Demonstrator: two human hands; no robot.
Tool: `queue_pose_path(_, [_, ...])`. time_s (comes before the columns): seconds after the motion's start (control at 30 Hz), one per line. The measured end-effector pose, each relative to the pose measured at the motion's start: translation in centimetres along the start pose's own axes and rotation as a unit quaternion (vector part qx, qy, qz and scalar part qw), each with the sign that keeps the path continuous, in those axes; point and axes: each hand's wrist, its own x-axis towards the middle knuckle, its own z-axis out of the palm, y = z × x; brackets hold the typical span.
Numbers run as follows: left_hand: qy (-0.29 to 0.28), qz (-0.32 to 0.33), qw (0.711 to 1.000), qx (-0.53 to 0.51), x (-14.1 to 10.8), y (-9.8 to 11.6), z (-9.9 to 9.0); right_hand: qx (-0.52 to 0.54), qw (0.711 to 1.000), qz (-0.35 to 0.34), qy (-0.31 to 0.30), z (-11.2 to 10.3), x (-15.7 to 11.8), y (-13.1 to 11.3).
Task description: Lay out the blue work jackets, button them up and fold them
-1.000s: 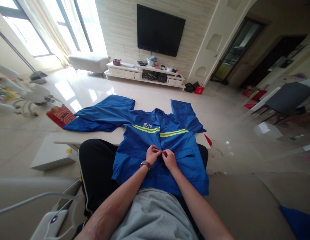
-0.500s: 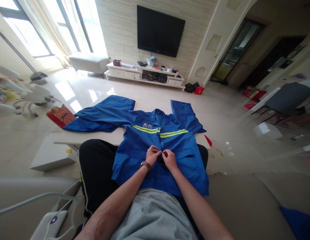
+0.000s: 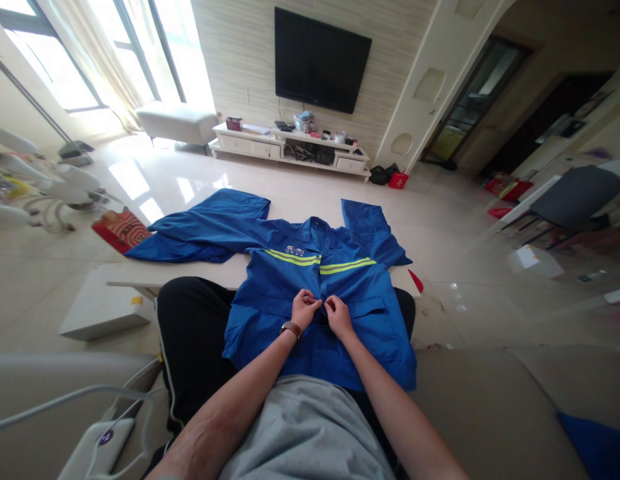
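Observation:
A blue work jacket (image 3: pixel 270 333) with yellow-and-grey reflective stripes lies front side up, its lower part across my lap and its upper part and sleeves on a low table (image 3: pixel 135 275). My left hand (image 3: pixel 305 309), a watch on its wrist, pinches the jacket's front edge at the middle, below the stripes. Close beside it, my right hand (image 3: pixel 337 315) pinches the facing front edge. The fingertips of both hands nearly meet. What exactly lies between them is too small to make out.
A red patterned bag (image 3: pixel 121 230) stands by the left sleeve. To my left are a white box (image 3: pixel 105 307) and a white power bank with cables (image 3: pixel 97 447) on the sofa (image 3: pixel 470 413). Ahead is a TV cabinet (image 3: pixel 250 148); a grey chair (image 3: pixel 575 193) stands at right.
Almost nothing differs. Both hands stay pinched at the jacket's front, and the view has shifted very slightly.

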Motion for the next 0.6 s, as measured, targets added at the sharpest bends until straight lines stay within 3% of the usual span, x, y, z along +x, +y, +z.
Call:
queue_pose_path(0.27, [-0.008, -0.004, 1.0, 0.005, 0.1, 0.1, 0.2, 0.03, 0.999, 0.041, 0.02, 0.2, 0.0, 0.5])
queue_pose_path(0.47, [-0.036, 0.027, 0.998, 0.042, 0.3, 0.4, -0.1, 0.041, 0.999, 0.029, 0.014, -0.1, 0.0, 0.1])
queue_pose_path(0.6, [-0.03, 0.008, 0.998, 0.048, 0.3, 0.0, -0.3, 0.017, 1.0, 0.016, 0.016, -0.3, 0.2, -0.5])
